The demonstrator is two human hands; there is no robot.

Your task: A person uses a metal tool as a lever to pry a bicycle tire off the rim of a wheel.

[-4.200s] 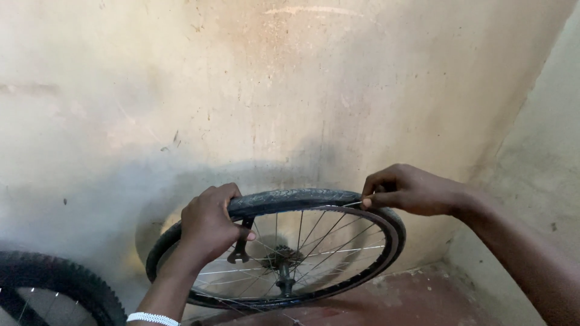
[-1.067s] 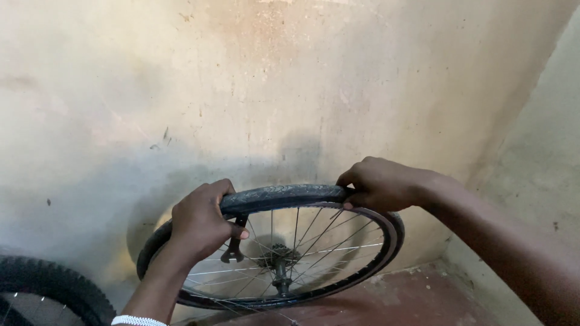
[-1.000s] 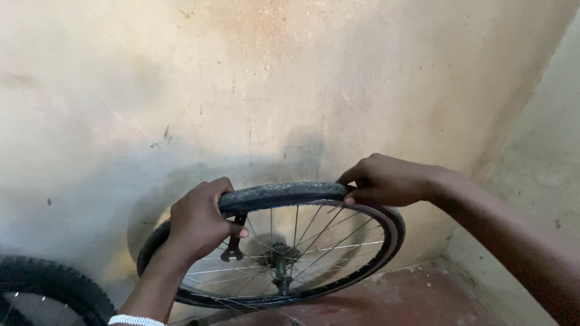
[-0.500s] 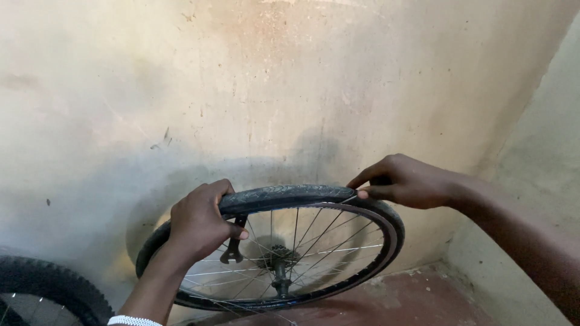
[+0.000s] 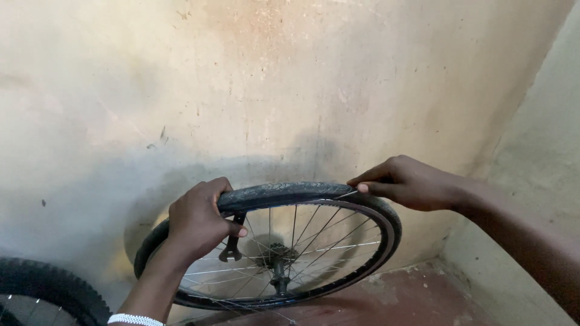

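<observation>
Stained plaster wall (image 5: 290, 90) backs a bicycle wheel (image 5: 272, 247) standing near the corner of the reddish floor (image 5: 411, 296). Left hand (image 5: 196, 220) clamps the tyre (image 5: 284, 194) and a small spanner (image 5: 231, 241); right hand (image 5: 411, 181) pinches the tyre's edge further along the rim.

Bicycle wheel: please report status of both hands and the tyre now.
Left hand grips tyre plus a flat tool. Right hand pinches tyre edge at rim. Second wheel at lower left, apart.
</observation>
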